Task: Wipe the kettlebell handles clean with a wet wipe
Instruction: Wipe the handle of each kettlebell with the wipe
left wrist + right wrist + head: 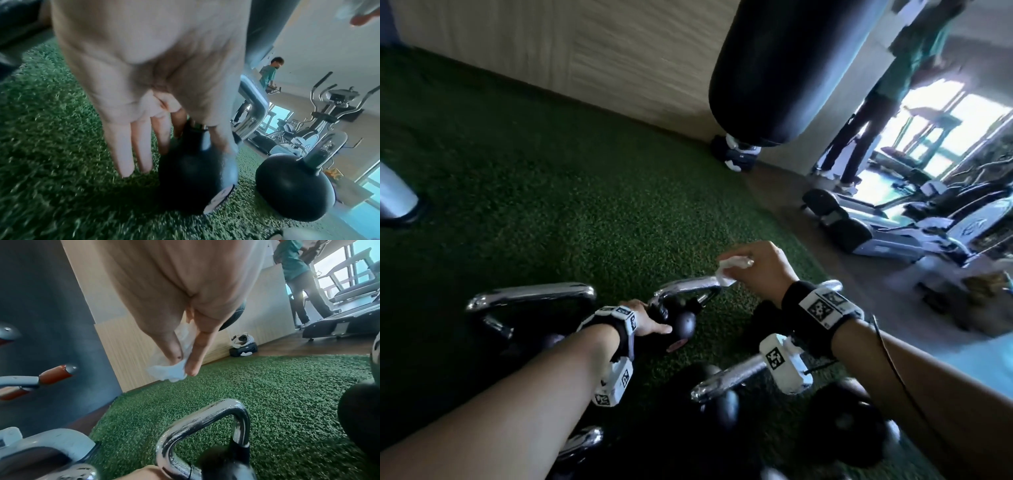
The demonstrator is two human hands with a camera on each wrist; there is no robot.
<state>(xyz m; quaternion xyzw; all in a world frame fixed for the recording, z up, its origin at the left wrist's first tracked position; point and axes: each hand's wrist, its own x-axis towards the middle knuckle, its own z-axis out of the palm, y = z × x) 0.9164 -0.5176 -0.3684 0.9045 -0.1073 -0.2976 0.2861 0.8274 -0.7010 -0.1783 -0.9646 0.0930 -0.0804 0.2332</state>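
Note:
Several black kettlebells with chrome handles stand on green turf. My left hand (pixel 654 323) (pixel 183 146) holds the middle kettlebell (pixel 685 323) (pixel 195 170) at its neck, thumb on one side and fingers on the other. Its chrome handle (pixel 688 286) (pixel 205 418) runs up to the right. My right hand (pixel 738 270) (pixel 183 368) pinches a crumpled white wet wipe (pixel 726 274) (pixel 170 372) between thumb and fingers. The wipe hangs right at the handle's right end. Whether it touches the metal I cannot tell.
Other kettlebells stand at the left (pixel 530 294), under my right wrist (pixel 726 377) and to the right (pixel 292 186). A black punching bag (pixel 784 68) hangs ahead, with a dark bag (pixel 736 154) by the wall. A person (pixel 876 102) stands by exercise machines (pixel 928 222) at right.

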